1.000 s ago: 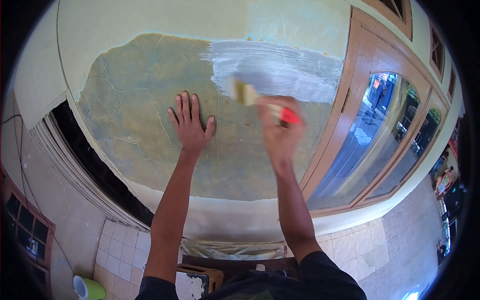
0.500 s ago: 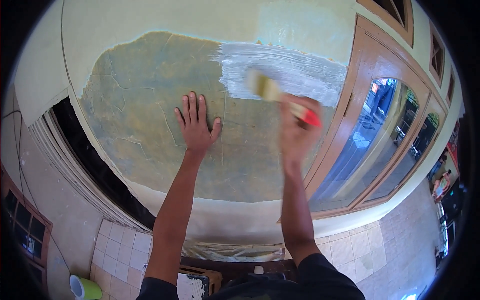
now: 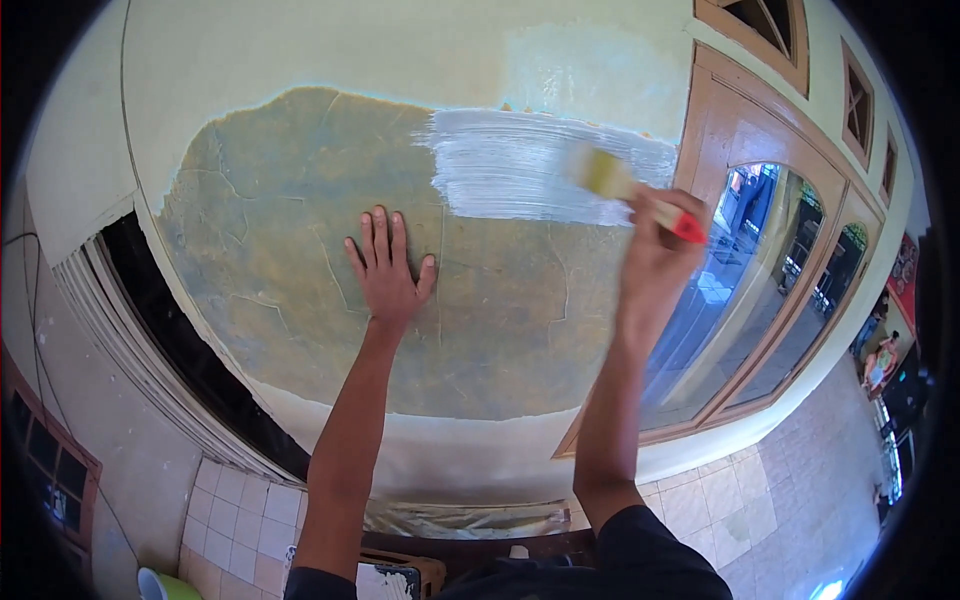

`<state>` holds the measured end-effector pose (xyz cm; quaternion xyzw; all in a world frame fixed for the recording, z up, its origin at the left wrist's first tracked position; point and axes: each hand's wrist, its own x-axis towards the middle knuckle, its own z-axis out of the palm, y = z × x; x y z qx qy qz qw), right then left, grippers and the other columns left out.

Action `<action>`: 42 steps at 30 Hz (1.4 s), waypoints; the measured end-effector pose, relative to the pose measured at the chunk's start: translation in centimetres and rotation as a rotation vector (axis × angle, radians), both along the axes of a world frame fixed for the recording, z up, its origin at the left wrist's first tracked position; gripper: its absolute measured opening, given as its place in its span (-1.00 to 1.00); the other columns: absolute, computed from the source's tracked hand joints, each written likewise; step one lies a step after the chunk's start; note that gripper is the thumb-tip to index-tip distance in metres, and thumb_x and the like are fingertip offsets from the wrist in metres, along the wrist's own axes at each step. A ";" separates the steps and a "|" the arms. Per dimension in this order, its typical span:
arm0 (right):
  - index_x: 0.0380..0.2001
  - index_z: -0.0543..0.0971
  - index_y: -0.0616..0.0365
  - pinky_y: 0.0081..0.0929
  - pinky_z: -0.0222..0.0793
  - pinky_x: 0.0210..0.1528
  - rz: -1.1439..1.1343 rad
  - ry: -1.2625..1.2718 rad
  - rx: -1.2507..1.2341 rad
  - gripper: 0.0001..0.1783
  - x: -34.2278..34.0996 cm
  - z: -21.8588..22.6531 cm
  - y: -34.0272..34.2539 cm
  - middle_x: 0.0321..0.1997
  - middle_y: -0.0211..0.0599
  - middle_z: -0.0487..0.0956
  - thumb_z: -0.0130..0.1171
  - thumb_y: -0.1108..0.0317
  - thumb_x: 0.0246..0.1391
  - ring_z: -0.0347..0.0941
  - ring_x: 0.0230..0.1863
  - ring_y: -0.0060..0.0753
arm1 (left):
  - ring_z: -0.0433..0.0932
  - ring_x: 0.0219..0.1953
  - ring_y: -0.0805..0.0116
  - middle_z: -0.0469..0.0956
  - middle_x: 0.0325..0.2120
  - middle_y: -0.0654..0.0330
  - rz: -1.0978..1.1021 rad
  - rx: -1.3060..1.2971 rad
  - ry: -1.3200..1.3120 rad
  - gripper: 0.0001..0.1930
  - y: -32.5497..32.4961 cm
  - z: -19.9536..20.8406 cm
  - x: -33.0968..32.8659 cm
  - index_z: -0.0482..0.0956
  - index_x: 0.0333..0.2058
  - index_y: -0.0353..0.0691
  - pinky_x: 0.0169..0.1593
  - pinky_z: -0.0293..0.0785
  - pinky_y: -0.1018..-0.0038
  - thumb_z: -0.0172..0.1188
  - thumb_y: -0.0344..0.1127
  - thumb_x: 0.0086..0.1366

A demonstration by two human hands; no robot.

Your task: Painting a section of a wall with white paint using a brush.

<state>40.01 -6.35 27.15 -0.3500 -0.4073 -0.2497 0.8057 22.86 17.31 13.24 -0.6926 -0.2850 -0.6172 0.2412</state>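
My right hand (image 3: 662,250) grips a paintbrush (image 3: 606,176) by its pale handle with a red end. The brush's bristles, blurred by motion, lie over a fresh white painted band (image 3: 500,165). That band runs along the upper right of a bare, cracked grey-brown wall patch (image 3: 270,230). Streaky brush marks end its left side. My left hand (image 3: 388,275) rests flat on the bare patch below and left of the paint, its fingers spread and holding nothing.
A brown-framed glass door (image 3: 700,290) borders the patch on the right. On the left, a dark opening (image 3: 190,310) cuts the wall. Below me stand a paint-smeared container (image 3: 385,580) and a green bucket (image 3: 165,585). People (image 3: 880,360) appear far right.
My right hand has swept the paintbrush rightward along the white band, toward the door frame. My left hand stays on the same spot of the wall, while the whole view has shifted slightly.
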 end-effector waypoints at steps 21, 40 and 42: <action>-0.29 0.55 0.24 -0.50 0.46 -0.33 -0.283 0.029 -0.029 -0.91 11.6 0.6 -5.5 -0.32 -0.33 0.58 0.28 0.54 0.16 0.50 -0.32 -0.50 | -0.05 0.50 -0.06 0.06 0.45 -0.04 0.017 0.031 0.013 -0.26 -2.1 -0.2 3.0 0.13 0.42 -0.25 0.45 -0.28 -0.15 -0.14 0.13 0.43; -0.31 0.58 0.22 -0.51 0.39 -0.17 -0.146 -0.053 0.035 -0.84 14.4 -0.3 -3.9 -0.34 -0.31 0.57 0.21 0.69 0.07 0.49 -0.27 -0.49 | -0.04 0.50 -0.07 0.06 0.45 -0.05 0.009 0.035 0.026 -0.25 -2.9 0.2 6.1 0.13 0.41 -0.28 0.45 -0.28 -0.14 -0.18 0.15 0.44; -0.31 0.58 0.22 -0.55 0.37 -0.18 -0.297 -0.063 -0.034 -0.86 17.7 -0.7 -5.4 -0.32 -0.31 0.57 0.23 0.68 0.09 0.48 -0.28 -0.48 | -0.04 0.50 -0.08 0.05 0.45 -0.06 0.013 0.034 0.021 -0.25 -2.7 -0.6 6.3 0.12 0.42 -0.28 0.45 -0.27 -0.14 -0.19 0.15 0.44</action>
